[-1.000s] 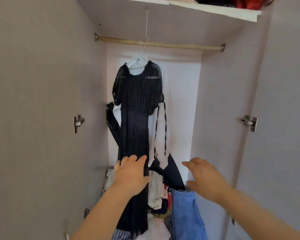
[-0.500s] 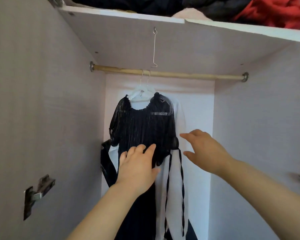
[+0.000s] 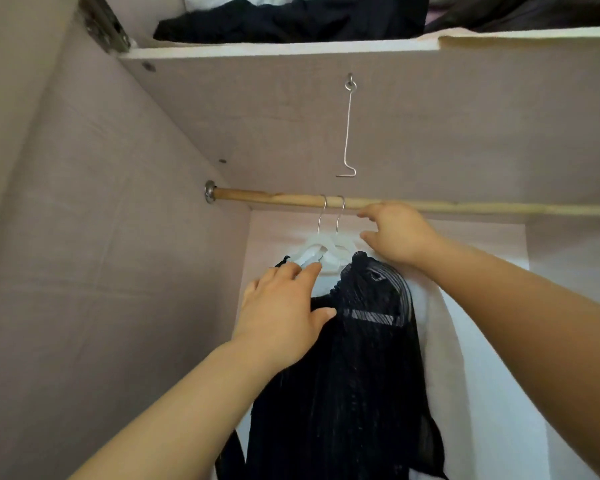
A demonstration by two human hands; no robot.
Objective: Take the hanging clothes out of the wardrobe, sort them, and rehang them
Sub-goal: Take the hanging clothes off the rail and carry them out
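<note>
– Under the rail (image 3: 274, 199), what do we list?
– Black dress (image 3: 361, 358) on white hangers (image 3: 329, 249), hooks (image 3: 340, 211) upward. Our right hand (image 3: 395, 233) is nearer, just right of them, fingers (image 3: 371, 213) spread, empty. Left hand (image 3: 284, 313) lies flat below, gripping nothing.

a sheer black pleated dress (image 3: 361, 358) hangs at the centre of the frame, its gathered neckline up at the hangers and its body falling to the lower edge. behind it, showing along its right side, hangs a white garment (image 3: 442, 344). two white plastic hangers (image 3: 329, 249) with thin metal hooks sit close together, overlapping, on the wooden rail (image 3: 274, 197) just left of centre.
</note>
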